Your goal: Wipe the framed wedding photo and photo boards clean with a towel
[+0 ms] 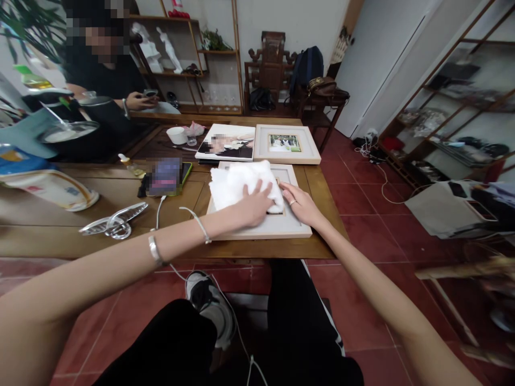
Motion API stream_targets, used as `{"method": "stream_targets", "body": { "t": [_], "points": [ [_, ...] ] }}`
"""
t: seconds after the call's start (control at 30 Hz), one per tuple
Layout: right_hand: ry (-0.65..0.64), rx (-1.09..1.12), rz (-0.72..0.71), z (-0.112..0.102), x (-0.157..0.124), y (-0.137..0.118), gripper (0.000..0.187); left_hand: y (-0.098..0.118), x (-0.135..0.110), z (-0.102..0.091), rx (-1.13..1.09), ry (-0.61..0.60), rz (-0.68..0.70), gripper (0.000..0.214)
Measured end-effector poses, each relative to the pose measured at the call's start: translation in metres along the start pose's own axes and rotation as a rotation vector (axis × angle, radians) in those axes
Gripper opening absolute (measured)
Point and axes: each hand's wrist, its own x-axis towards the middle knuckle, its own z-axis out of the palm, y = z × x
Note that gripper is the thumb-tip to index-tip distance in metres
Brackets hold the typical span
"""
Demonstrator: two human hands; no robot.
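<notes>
You have soft, fairly even indoor light, strong enough to nearly wash out the white cloth [229,185] mid-frame, while your black trousers [161,343] at bottom sink into near-solid dark. Your wide view stretches toward its edges, leaving the shelving [458,100] at upper right and the wooden piece [466,268] at lower right blurred. You get blocky pixelation over the phone [167,177] at left of centre.

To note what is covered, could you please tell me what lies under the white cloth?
A pale picture frame, visible along its lower edge. The white cloth and left hand cover most of its middle, so any picture there cannot be seen.
</notes>
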Motion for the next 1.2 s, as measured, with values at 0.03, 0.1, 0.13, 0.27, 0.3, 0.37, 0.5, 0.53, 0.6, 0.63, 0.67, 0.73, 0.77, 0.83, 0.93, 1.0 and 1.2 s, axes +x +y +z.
{"method": "stream_targets", "body": {
  "t": [0.03, 0.1, 0.13, 0.27, 0.3, 0.37, 0.5, 0.53, 0.6, 0.63, 0.67, 0.73, 0.77, 0.83, 0.93, 1.0, 1.2],
  "points": [
    [-0.004, 0.002, 0.002, 0.000, 0.000, -0.001, 0.042, 0.012, -0.009, -0.002, -0.016, -0.024, 0.040, 0.055],
    [-0.012, 0.000, 0.011, -0.001, 0.000, -0.002, 0.043, 0.033, -0.027, -0.008, -0.052, -0.092, 0.090, 0.052],
    [-0.015, -0.001, 0.017, -0.001, 0.000, -0.003, 0.044, 0.041, -0.035, -0.012, -0.070, -0.126, 0.105, 0.052],
    [-0.020, 0.014, 0.021, 0.000, 0.000, -0.001, 0.042, 0.045, -0.043, -0.016, -0.099, -0.130, 0.119, 0.053],
    [-0.021, 0.020, 0.015, 0.000, 0.000, 0.000, 0.042, 0.041, -0.039, -0.015, -0.091, -0.095, 0.103, 0.052],
    [-0.027, 0.026, 0.000, 0.001, 0.001, 0.002, 0.042, 0.027, -0.024, -0.011, -0.061, -0.036, 0.045, 0.052],
    [-0.039, 0.025, -0.036, 0.001, 0.001, 0.006, 0.045, -0.006, 0.013, -0.005, -0.033, 0.060, -0.101, 0.055],
    [-0.038, 0.027, -0.040, 0.002, 0.001, 0.006, 0.046, -0.012, 0.021, -0.004, -0.037, 0.087, -0.122, 0.054],
    [-0.036, 0.032, -0.020, 0.002, 0.001, 0.006, 0.053, -0.017, 0.031, -0.002, -0.040, 0.120, -0.128, 0.054],
    [-0.035, 0.037, 0.004, 0.002, 0.001, 0.006, 0.057, -0.016, 0.033, -0.001, -0.037, 0.123, -0.116, 0.055],
    [-0.038, 0.043, 0.031, 0.002, 0.001, 0.006, 0.062, -0.012, 0.033, -0.001, -0.037, 0.118, -0.099, 0.056],
    [-0.048, 0.059, 0.067, 0.002, 0.001, 0.005, 0.068, 0.000, 0.027, -0.001, -0.054, 0.084, -0.054, 0.058],
    [-0.052, 0.071, 0.074, 0.002, 0.001, 0.004, 0.069, 0.008, 0.023, -0.002, -0.071, 0.061, -0.028, 0.059],
    [-0.054, 0.101, 0.075, 0.001, 0.001, 0.003, 0.069, 0.024, 0.012, -0.005, -0.104, 0.006, 0.012, 0.060],
    [-0.044, 0.129, 0.090, 0.000, 0.001, 0.002, 0.068, 0.041, -0.004, -0.014, -0.131, -0.062, 0.057, 0.058],
    [-0.046, 0.117, 0.097, -0.001, 0.001, 0.002, 0.068, 0.046, -0.013, -0.019, -0.142, -0.101, 0.079, 0.057],
    [-0.075, 0.039, 0.084, 0.000, 0.003, 0.006, 0.066, 0.030, -0.037, -0.026, -0.147, -0.197, 0.061, 0.056]
  ]
}}
